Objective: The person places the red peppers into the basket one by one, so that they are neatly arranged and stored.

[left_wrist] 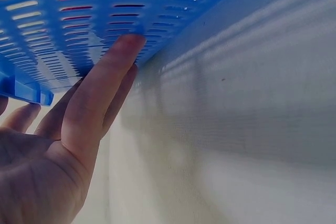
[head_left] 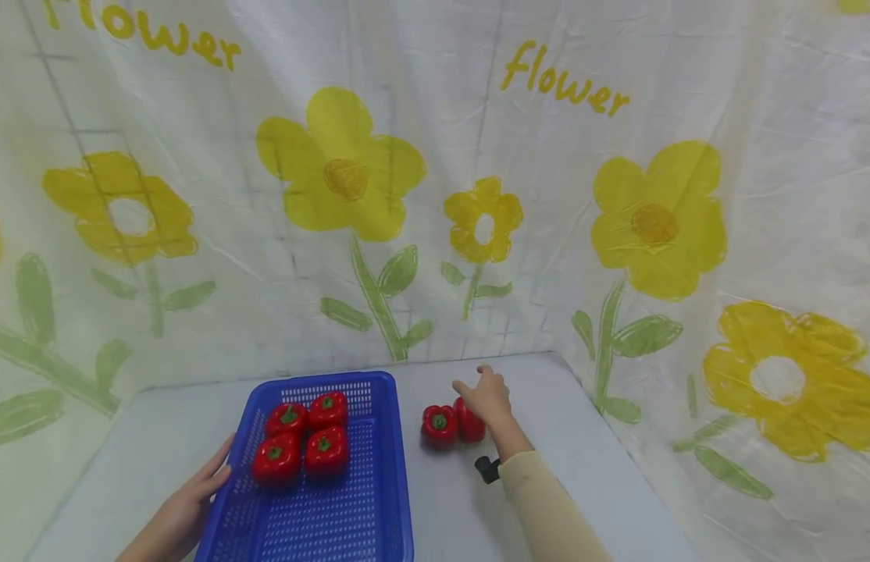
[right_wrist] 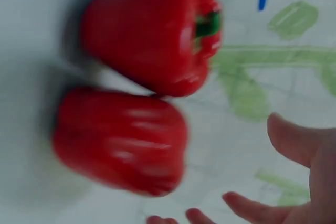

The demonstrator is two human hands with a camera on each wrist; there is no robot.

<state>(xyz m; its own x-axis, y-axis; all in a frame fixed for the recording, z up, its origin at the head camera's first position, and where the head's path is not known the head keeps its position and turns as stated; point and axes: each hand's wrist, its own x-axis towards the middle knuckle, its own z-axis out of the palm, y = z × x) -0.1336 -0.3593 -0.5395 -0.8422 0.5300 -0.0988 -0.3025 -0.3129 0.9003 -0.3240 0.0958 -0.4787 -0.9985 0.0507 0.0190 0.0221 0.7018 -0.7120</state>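
Observation:
A blue perforated plastic basket (head_left: 365, 476) stands on the left of the table, with several red bell peppers (head_left: 276, 459) grouped inside. My left hand (head_left: 184, 507) lies against its left outer wall; in the left wrist view the extended fingers (left_wrist: 107, 85) touch the slotted side. To the right of the basket, two more red bell peppers sit close together: one upright with its green stem (head_left: 440, 421) showing, the other (right_wrist: 121, 140) beside it. Over the second one hovers my right hand (head_left: 490, 396), fingers spread and holding nothing, apart from both peppers in the right wrist view.
A white table (head_left: 442, 515) carries everything. Behind and at the sides hangs a pale curtain (head_left: 435, 140) painted with yellow flowers. A small black device (head_left: 487, 470) sits at my right wrist. The basket's raised rim stands between the two groups of peppers.

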